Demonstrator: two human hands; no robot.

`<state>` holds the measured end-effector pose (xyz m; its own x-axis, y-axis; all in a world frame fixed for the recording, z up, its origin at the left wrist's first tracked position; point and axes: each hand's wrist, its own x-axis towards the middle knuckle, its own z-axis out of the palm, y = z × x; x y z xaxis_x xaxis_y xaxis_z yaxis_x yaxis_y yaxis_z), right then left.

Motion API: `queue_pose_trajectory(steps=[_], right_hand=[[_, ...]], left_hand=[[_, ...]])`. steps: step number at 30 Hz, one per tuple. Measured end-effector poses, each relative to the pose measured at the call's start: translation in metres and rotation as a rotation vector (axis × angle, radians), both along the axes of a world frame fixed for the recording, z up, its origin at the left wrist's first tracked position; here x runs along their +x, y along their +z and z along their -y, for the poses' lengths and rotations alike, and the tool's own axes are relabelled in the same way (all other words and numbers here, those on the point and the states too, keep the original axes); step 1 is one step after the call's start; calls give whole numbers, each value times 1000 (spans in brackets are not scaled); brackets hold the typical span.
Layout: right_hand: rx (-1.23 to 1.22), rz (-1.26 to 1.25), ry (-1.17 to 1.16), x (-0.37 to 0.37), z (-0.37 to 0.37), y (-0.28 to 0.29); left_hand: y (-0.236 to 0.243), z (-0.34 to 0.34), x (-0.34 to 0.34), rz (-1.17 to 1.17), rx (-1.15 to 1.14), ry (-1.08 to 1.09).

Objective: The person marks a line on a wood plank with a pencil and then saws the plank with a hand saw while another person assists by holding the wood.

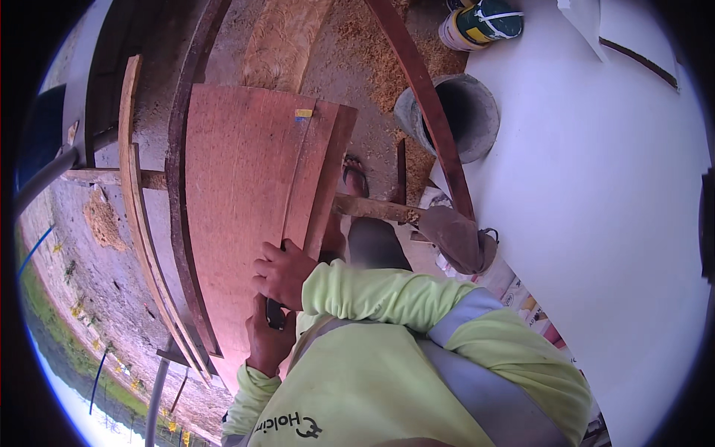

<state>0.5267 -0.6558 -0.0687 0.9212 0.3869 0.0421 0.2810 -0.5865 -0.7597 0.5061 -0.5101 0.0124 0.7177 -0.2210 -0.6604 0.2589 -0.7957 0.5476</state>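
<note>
A reddish wooden board (231,171) lies in front of me, with a thin dark line running lengthwise near its right edge. A small yellow-and-blue tag (303,114) sits at the far end of that line. My right hand (289,276) reaches across my body and rests on the board with curled fingers, where the line meets them; what they hold, if anything, is hidden. Just below it, close to my chest, my left hand (269,339) is closed around a black object (275,314). Its kind cannot be made out.
Dark wooden beams (179,171) and lighter strips (134,194) run along the left. To the right are a curved brown beam (424,89), a grey cylinder (484,119), paint buckets (484,26), a brown cap (458,242) and a large white sheet (581,186). Sawdust (380,63) covers the ground.
</note>
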Motion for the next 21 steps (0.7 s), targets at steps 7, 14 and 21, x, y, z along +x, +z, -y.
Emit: queue_pose_trajectory(steps=[7,14,21], right_hand=[[-49,14,-30,161,125,-146],[18,-63,58,60,49,-54],[64,-51,-25,56,55,-55]], left_hand=[[-158,117,151,180,-180,-70],[-55,44,55,17,-65,27],[-58,49,61,28,-34,-32]])
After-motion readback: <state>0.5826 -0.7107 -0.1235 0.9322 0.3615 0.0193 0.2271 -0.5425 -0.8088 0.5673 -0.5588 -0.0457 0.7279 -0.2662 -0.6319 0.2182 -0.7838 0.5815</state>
